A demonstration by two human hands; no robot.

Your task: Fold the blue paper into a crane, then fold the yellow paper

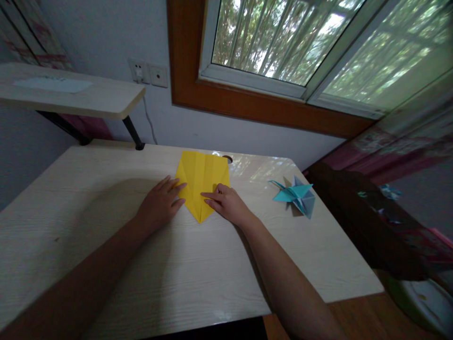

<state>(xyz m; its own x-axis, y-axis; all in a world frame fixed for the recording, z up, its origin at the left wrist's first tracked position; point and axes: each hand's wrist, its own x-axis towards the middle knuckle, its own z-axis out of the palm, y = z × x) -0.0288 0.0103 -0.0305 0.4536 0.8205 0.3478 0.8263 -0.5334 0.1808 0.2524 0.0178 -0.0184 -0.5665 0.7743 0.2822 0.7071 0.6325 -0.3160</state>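
Note:
A yellow sheet of origami paper (198, 177) lies flat near the back of the pale desk. Its near end is folded to a point, and straight creases run along its length. My left hand (161, 200) rests at the sheet's left edge, fingers spread, with the fingertips on the paper. On the right part of the sheet lies my right hand (228, 203), its index finger stretched out and touching the paper near the middle crease; the other fingers are partly curled. Neither hand grasps anything. To the right sits a folded blue paper crane (295, 194).
The wooden desk (219, 274) reaches back to the wall under a window (262, 42). A raised shelf (106, 101) on black legs holds a white paper (53, 84) at the left. Behind the yellow sheet is a cable hole (228, 159). Dark furniture (354, 212) stands beyond the right edge.

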